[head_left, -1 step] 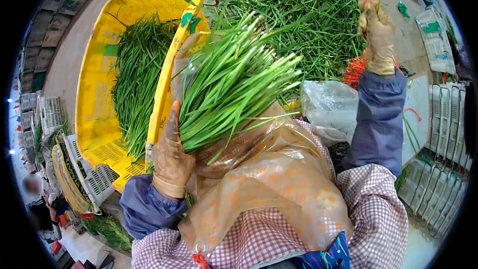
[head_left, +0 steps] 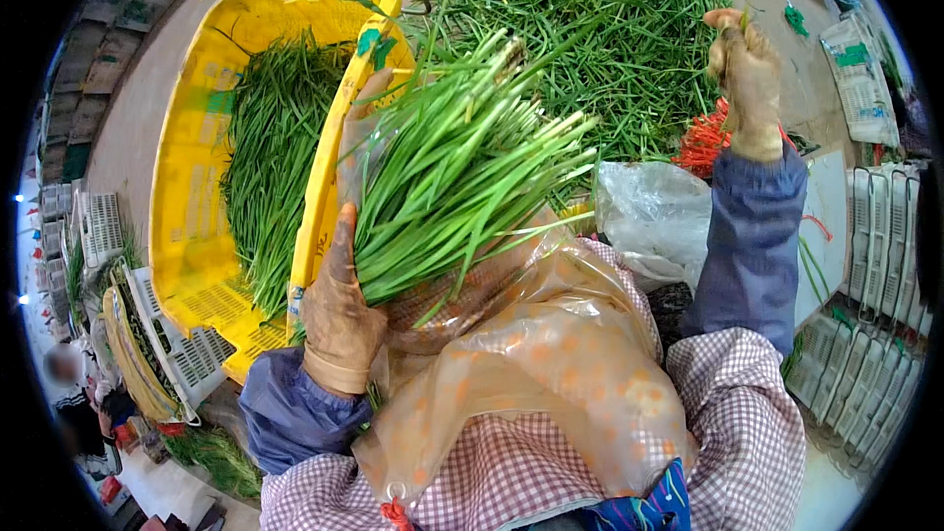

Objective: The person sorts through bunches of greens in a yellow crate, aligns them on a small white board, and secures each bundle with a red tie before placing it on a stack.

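Note:
A loose bundle of garlic chives [head_left: 442,187], green with pale cut ends, lies slanted across my lap, ends toward the upper right. My left hand [head_left: 341,320], in a soiled glove, is closed round its leafy lower left end, thumb up along the side. At the upper right, over the floor, my right hand [head_left: 744,64] is raised and closed, also gloved. A small yellow-green tip shows at its fingers; what they hold is mostly hidden. Just below that hand hangs a bunch of red ties [head_left: 704,141].
A yellow plastic basket [head_left: 187,206] with more chives stands tipped at my left. Beyond my lap a large heap of chives [head_left: 590,29] covers the floor. A clear plastic bag [head_left: 649,216] lies by my right forearm. White crates [head_left: 880,236] stand far right.
My right hand has shifted slightly and turned a little at the wrist, still closed. The cut ends of the bundle have moved slightly; my left hand keeps its hold.

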`<move>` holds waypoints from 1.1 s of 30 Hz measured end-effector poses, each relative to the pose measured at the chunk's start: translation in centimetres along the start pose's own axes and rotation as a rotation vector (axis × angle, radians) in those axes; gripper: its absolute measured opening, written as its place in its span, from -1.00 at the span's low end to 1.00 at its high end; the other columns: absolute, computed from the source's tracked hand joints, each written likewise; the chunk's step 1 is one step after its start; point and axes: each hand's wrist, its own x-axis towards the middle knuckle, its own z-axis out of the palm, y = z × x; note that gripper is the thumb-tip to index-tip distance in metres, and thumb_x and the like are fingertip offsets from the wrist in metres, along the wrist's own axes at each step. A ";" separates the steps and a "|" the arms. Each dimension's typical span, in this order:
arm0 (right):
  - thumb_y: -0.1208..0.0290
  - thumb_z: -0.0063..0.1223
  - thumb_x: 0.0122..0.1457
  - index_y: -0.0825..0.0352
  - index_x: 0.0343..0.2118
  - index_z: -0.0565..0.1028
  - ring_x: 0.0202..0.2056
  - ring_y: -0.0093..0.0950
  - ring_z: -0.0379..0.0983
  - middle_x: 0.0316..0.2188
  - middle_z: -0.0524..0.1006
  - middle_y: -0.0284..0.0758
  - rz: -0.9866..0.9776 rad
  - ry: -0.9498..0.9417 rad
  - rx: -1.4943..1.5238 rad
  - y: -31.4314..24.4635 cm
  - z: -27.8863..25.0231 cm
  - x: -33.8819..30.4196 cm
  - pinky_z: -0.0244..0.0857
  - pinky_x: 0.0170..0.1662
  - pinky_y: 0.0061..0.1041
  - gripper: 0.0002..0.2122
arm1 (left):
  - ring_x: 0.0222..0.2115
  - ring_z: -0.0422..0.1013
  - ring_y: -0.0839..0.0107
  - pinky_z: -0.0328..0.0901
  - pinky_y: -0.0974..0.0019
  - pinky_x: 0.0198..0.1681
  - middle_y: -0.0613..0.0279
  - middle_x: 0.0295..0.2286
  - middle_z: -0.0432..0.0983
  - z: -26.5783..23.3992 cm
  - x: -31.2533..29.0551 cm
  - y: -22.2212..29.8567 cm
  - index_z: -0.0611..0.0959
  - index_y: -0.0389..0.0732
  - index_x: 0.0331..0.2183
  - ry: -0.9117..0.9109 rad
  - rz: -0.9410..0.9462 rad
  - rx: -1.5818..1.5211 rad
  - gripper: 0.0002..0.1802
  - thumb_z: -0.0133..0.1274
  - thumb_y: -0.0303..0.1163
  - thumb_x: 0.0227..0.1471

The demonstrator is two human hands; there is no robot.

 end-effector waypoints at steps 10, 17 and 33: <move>0.28 0.16 0.15 0.36 -0.34 0.51 -0.57 -0.65 0.45 -0.60 0.51 -0.36 0.265 -0.271 0.110 -3.7 13.3 -9.6 0.32 -0.52 -0.64 -0.78 | -0.27 0.50 -0.02 0.41 0.13 -0.31 -0.06 -0.05 0.45 0.1 -0.6 1.1 0.10 -0.18 0.24 -0.023 -0.050 0.135 0.00 0.18 -0.57 -0.23; 0.48 0.21 0.09 0.24 -0.01 0.49 -0.60 -0.77 0.31 -0.61 0.48 -0.49 -0.290 -0.455 -0.124 -4.8 13.4 -9.9 0.19 -0.57 -0.75 -0.64 | -0.21 0.48 -0.02 0.40 0.17 -0.23 -0.06 -0.07 0.45 0.5 -1.0 0.1 0.08 -0.19 0.25 -0.030 -0.034 0.018 0.01 0.15 -0.62 -0.25; -0.24 0.07 -0.03 0.31 0.09 0.36 0.07 -0.16 0.32 -0.02 0.42 -0.06 -0.394 -0.677 -1.049 -6.5 14.7 -5.4 -0.12 0.24 -0.02 -0.24 | -0.55 0.42 0.11 0.28 0.13 -0.60 0.07 -0.44 0.42 0.9 -0.6 -0.3 -0.10 -0.14 0.28 -0.002 0.129 0.137 0.06 0.18 -0.45 -0.13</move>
